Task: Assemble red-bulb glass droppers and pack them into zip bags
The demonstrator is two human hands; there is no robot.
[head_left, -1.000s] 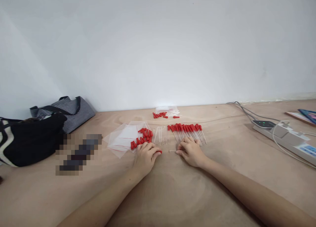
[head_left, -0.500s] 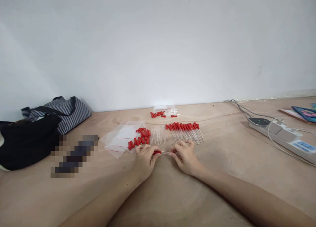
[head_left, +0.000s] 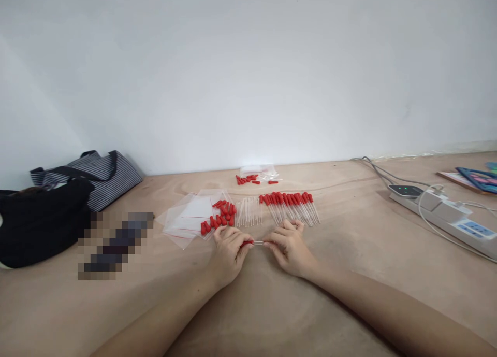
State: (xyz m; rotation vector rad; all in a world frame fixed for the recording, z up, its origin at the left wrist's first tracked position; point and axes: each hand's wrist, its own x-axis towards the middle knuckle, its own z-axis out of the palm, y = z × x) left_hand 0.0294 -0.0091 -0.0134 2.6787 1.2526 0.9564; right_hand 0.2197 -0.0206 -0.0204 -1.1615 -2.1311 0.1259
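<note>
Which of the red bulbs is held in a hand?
The red bulb pinched by the left hand, with a clear tube reaching the right hand; the other bulbs lie unheld farther back.

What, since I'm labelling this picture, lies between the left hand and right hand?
In the head view, a clear tube spans the gap from the red bulb in the left hand to the right hand.
</note>
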